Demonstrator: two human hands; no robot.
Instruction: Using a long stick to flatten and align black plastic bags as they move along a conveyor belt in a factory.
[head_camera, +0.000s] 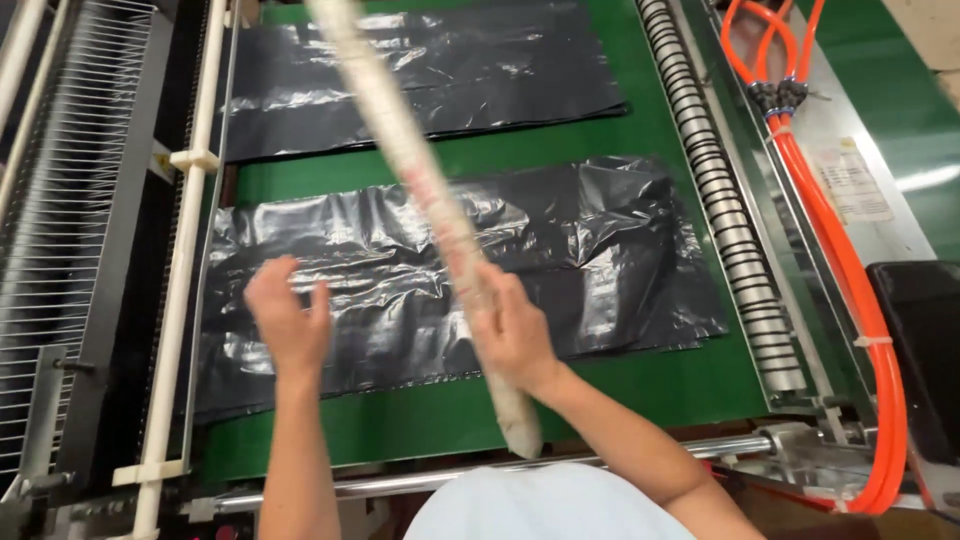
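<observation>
While right hand (515, 335) grips pale stick (420, 190), open left hand (288, 318) hovers over black bags (600, 260).

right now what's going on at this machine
A person stands at a green conveyor belt carrying flat stacks of black plastic bags. The right hand has its grip on a long pale stick, held slanted over the near stack. The left hand is open just above that stack. A second stack lies farther along.

Only one view exists: a head-worn camera looks steeply down and forward, close above the green flat conveyor belt (620, 390), with the long belt running away toward the top edge
</observation>
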